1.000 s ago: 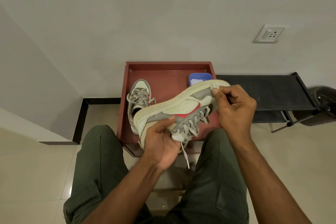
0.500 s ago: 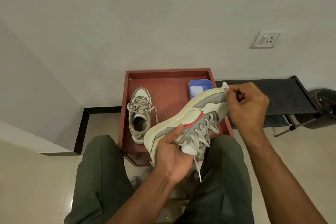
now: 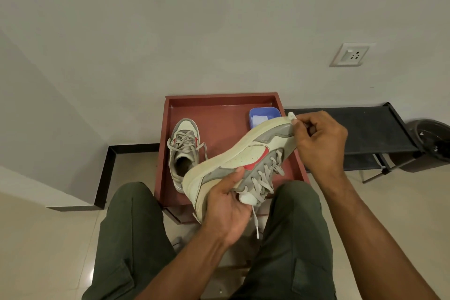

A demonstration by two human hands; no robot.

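Left hand (image 3: 226,209) grips the heel end of a cream, grey and red lace-up sneaker (image 3: 246,153), held tilted over a reddish-brown tray (image 3: 219,105). Right hand (image 3: 319,143) pinches a small white wipe (image 3: 291,115) against its far toe.

1. Dim, soft, even indoor light; colours look muted.
2. The held shoe (image 3: 243,153) throws a faint, blurred shadow on the red tray (image 3: 219,114).
3. A small glare patch shines on the floor (image 3: 91,273) tiles.
4. Wide-angle distortion tilts the wall socket (image 3: 350,54) and bends edges; the centre is sharp.
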